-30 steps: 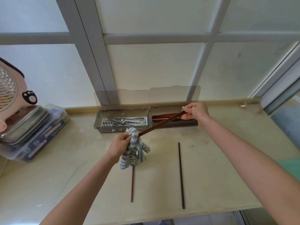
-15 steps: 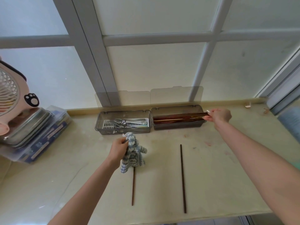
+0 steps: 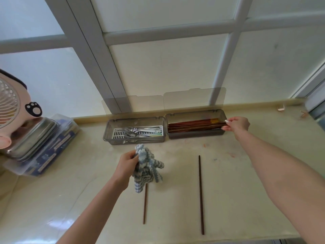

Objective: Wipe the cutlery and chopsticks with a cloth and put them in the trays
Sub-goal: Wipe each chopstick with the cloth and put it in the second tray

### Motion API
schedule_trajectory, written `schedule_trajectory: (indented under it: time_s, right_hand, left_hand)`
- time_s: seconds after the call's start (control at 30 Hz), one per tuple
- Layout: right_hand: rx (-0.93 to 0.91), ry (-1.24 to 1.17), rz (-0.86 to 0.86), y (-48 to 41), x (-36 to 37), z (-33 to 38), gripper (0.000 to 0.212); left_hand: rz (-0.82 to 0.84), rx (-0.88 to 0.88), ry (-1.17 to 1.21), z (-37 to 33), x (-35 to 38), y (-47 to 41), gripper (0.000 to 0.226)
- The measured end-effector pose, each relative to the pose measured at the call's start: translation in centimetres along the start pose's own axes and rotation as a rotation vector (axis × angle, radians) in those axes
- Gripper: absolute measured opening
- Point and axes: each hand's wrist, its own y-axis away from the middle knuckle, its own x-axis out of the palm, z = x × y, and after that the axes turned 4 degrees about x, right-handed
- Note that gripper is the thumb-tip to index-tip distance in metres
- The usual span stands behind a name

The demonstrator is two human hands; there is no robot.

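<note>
Centre right: our right hand (image 3: 237, 125), still pinching, lays wiped chopstick (image 3: 193, 128) in tray (image 3: 197, 135); left hand (image 3: 125, 165) grips cloth (image 3: 146, 167); two chopsticks (image 3: 200, 191) remain.

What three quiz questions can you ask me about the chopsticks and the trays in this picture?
1. True or false: the left hand holds the striped cloth.
2. How many chopsticks lie loose on the counter?
3. The right hand reaches to the end of what? A: a bowl. B: the chopstick tray. C: a cup.

Key: 1 true. 2 two. 3 B.
</note>
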Motion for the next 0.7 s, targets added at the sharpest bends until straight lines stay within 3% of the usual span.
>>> schedule_trajectory:
  time_s: [0.27,0.43,0.57,0.7]
  right_hand:
    - [-0.266,0.306,0.019,-1.6,0.7,-0.9,0.008]
    - [-0.513,0.788,0.029,-1.3,1.4,-1.7,0.005]
    - [-0.724,0.853,0.082,0.0,2.8,-2.0,0.008]
    - [-0.823,0.95,0.2,1.0,5.3,-2.0,0.017]
  left_hand:
    - [-0.008,-0.037,0.019,0.2,0.0,0.3,0.024]
    - [0.003,-0.038,0.027,0.1,0.3,0.1,0.023]
    - [0.008,-0.04,0.041,0.1,0.4,0.0,0.023]
    - [0.01,-0.052,0.05,0.2,0.5,0.1,0.023]
